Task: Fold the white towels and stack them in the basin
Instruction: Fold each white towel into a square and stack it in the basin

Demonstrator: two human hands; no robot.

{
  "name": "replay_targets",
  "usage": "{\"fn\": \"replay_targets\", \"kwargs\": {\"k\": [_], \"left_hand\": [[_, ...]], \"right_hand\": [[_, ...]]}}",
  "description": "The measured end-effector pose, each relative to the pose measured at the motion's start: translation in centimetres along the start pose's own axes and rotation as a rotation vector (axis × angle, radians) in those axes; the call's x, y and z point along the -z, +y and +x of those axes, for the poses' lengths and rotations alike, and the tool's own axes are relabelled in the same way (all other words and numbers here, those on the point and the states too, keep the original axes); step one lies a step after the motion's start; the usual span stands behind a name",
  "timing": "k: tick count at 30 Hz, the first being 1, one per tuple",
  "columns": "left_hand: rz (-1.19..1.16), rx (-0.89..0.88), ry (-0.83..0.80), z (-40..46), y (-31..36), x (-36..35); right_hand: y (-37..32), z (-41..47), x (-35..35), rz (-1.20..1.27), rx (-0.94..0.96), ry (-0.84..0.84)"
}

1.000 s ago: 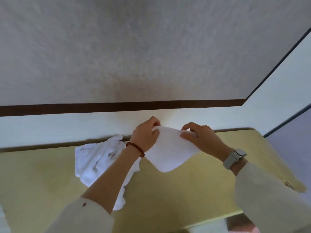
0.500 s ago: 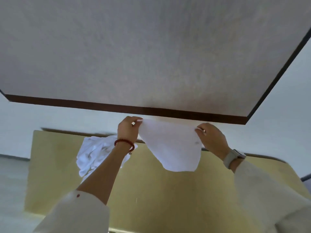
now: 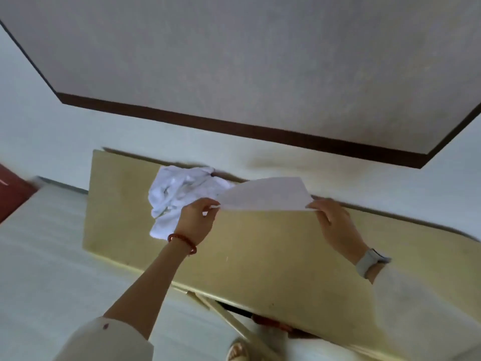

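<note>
A white towel (image 3: 265, 195) is stretched flat in the air above the yellow table (image 3: 260, 251). My left hand (image 3: 197, 221) pinches its near left corner and my right hand (image 3: 334, 225) pinches its near right corner. The towel's far edge swings up away from me. Behind my left hand, a crumpled heap of white towels (image 3: 182, 194) lies on the table near the wall. No basin is in view.
The table stands against a pale wall with a dark brown band (image 3: 234, 127). A red object (image 3: 11, 191) shows at the left edge. Table legs (image 3: 221, 312) and a sandalled foot (image 3: 238, 350) appear below the near edge, over a pale floor.
The towel hung down from my hands before; now my hands have spread wider and lowered, and it is flung out flat. The camera has tilted and shifted, showing more floor on the left.
</note>
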State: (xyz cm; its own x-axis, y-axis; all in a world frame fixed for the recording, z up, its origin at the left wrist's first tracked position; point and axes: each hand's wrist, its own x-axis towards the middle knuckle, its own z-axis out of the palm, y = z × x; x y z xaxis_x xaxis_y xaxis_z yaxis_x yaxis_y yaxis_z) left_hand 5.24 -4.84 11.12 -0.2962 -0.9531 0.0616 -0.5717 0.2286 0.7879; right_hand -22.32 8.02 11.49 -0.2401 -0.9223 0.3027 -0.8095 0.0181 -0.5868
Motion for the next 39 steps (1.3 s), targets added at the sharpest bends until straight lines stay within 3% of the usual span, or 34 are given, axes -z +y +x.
{"fn": "replay_targets", "kwargs": {"k": [8, 11, 14, 17, 22, 39], "left_hand": [[0.156, 0.255, -0.444, -9.2, -9.7, -7.9], [0.147, 0.332, -0.508, -9.8, -10.4, -9.0], [0.069, 0.385, -0.55, -9.0, -10.0, -9.3], [0.0, 0.384, -0.504, -7.2, -9.0, -9.4], [0.067, 0.384, -0.261, -3.4, -8.1, -11.0], [0.012, 0.46, 0.01, 0.6, -11.5, -16.9]], "right_hand": [[6.3, -13.6, -7.3, -0.093, -0.484, -0.545], [6.9, -14.7, -7.7, -0.075, -0.545, -0.574], [7.4, -14.0, -7.3, 0.017, -0.585, -0.49], [8.3, -11.9, -6.9, 0.025, -0.595, -0.389], [10.3, -7.3, -7.4, 0.073, -0.564, -0.25], [15.9, -2.8, -12.2, 0.048, -0.463, -0.191]]}}
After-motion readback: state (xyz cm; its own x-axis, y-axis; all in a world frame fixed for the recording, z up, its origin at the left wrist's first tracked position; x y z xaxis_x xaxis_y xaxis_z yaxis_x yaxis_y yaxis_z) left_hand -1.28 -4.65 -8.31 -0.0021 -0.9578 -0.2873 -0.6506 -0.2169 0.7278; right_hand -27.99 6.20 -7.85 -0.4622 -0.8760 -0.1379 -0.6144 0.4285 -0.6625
